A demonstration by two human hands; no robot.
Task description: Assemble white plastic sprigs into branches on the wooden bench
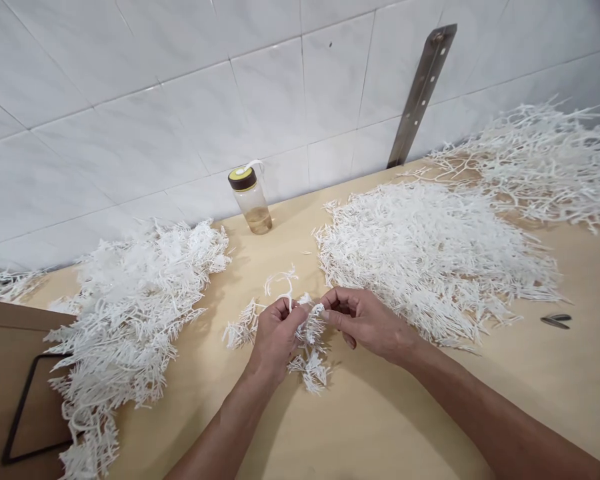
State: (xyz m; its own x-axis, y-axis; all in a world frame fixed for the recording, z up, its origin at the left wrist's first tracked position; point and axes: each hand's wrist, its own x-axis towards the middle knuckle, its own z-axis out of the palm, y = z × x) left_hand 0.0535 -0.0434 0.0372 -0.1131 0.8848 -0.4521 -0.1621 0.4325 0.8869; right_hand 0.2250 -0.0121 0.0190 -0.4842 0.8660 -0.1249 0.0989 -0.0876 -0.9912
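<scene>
Both forearms (pixel 230 423) are being extended over the table (pixel 375 427). Left to right: white branched pile (pixel 135 300) is being supported there; centrally, white sprigs (pixel 311 331) are being pinched by left hand (pixel 277 330), their tip by right hand (pixel 367 321); second white pile (pixel 420 247) is being spread beyond.

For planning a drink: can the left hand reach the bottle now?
Probably yes: nothing tall stands between the left hand and the bottle, though that hand is holding white strands.

There are two hands (pixel 275 333) (pixel 367 321), three large heaps (pixel 135 300) (pixel 420 247) (pixel 555 163), one bottle (pixel 251 201), one bracket (pixel 421 97).
</scene>
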